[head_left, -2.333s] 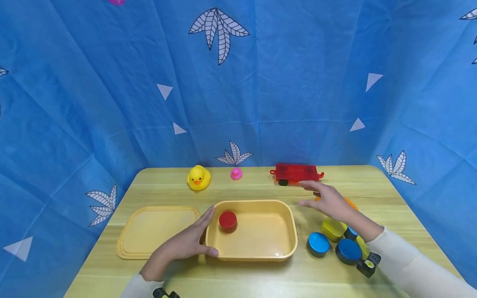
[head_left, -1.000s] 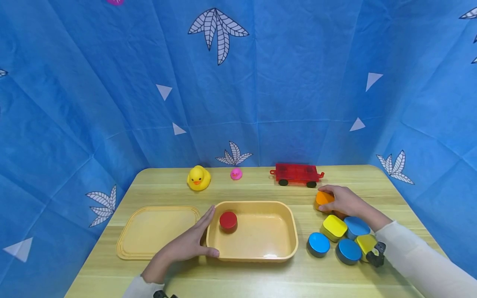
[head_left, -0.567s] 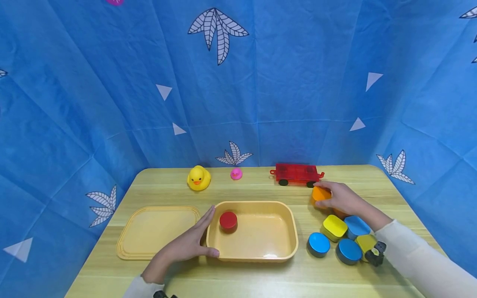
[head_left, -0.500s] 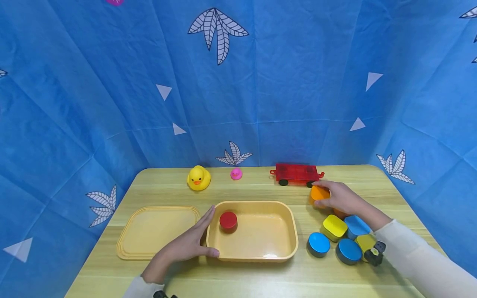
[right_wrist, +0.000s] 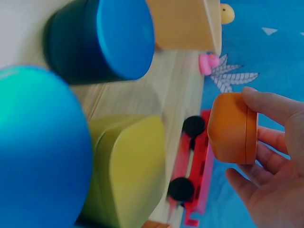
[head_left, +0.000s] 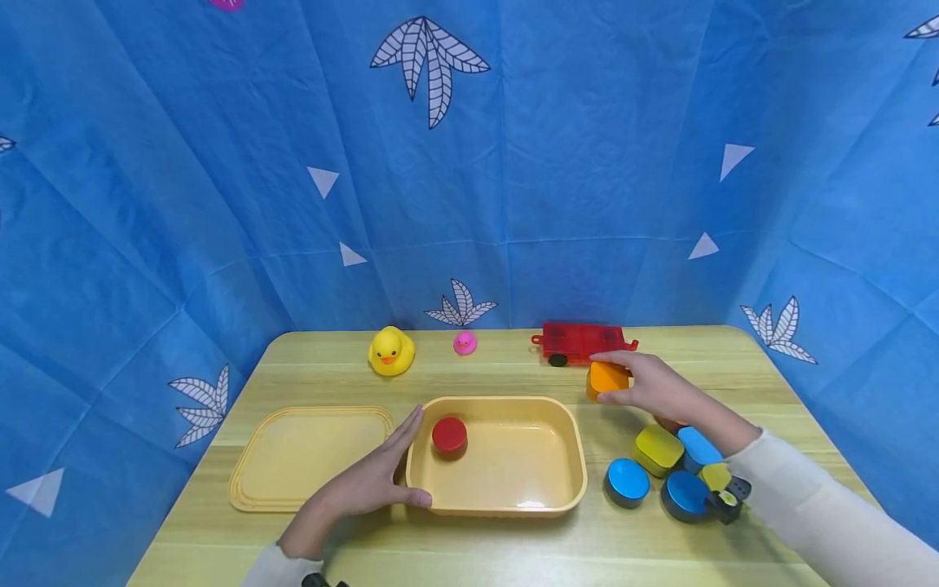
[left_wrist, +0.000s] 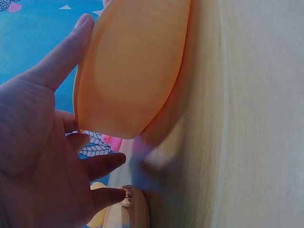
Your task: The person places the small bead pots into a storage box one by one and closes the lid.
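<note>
"Where's the orange box (head_left: 608, 380)?"

"Right of centre in the head view, just below the red wagon (head_left: 578, 341). The right hand (head_left: 655, 390) pinches it, thumb on the near side, fingers on the far. It looks lifted off the surface (head_left: 484, 550)."

"Heavy, would you say?"

"I'd guess light and stiff: one pinch seems to carry it. The sides look smooth, so it may slip a little, but I doubt it's fragile."

"Best place to hold it?"

"Across two opposite sides, as now. The right wrist view shows a seam close to the thumb tip (a lid, perhaps), so I'd press on the deeper part, in case the other comes off."

"And the left hand (head_left: 374, 479)?"

"Spread wide at the left end of the tray (head_left: 517, 481), low centre, thumb at its lower left corner, fingers toward the upper left one. The tray looks thin-walled and likely to slide, so bracing an end makes sense. A red tub (head_left: 450, 435) sits inside, upper left."
</note>
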Demonstrator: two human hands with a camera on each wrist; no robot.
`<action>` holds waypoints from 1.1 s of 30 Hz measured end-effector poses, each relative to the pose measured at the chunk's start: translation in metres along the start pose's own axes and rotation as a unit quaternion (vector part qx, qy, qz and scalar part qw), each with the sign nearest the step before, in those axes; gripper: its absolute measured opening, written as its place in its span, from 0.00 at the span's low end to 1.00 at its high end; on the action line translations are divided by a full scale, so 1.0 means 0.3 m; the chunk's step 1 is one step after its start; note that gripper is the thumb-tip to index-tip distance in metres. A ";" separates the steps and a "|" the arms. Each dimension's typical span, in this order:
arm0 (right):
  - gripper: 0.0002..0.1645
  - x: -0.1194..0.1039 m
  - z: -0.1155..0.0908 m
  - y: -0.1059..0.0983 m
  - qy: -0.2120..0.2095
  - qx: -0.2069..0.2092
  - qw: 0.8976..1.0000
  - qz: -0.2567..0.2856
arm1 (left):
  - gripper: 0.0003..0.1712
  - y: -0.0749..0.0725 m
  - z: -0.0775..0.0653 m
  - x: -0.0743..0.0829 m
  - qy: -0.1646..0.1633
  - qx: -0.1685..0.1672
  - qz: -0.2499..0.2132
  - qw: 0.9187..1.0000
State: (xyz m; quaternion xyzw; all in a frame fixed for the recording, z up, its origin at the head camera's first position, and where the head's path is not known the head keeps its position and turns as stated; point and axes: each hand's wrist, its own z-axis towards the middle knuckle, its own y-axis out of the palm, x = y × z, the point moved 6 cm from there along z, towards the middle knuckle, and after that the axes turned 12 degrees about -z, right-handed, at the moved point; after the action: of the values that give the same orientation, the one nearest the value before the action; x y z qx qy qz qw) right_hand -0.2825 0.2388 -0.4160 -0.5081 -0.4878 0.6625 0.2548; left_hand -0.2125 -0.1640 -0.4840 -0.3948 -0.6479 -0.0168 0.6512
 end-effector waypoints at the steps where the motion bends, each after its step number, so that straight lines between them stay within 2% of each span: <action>1: 0.40 -0.012 0.000 0.000 -0.006 0.002 1.000 0.002 | 0.72 0.000 -0.001 0.002 0.002 0.000 0.000 1.000; 9: 0.38 -0.103 0.010 0.010 -0.066 0.025 0.998 0.004 | 0.72 0.000 -0.002 0.005 0.002 -0.003 0.001 1.000; 13: 0.39 -0.143 0.020 0.026 -0.082 0.027 0.996 0.007 | 0.72 0.001 -0.003 0.008 0.004 -0.003 0.001 1.000; 24: 0.41 -0.256 0.052 0.094 -0.087 0.006 0.996 0.034 | 0.72 0.001 -0.003 0.002 -0.001 -0.002 0.003 1.000; 33: 0.41 -0.331 0.071 0.171 -0.113 -0.007 0.993 0.036 | 0.72 0.002 -0.002 0.006 0.007 -0.001 0.009 1.000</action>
State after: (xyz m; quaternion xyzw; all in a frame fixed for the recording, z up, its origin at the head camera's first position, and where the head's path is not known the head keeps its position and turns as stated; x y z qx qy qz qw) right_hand -0.2587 0.1275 -0.4201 -0.4492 -0.4995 0.7210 0.1700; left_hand -0.2114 -0.1631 -0.4825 -0.4010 -0.6395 -0.0143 0.6558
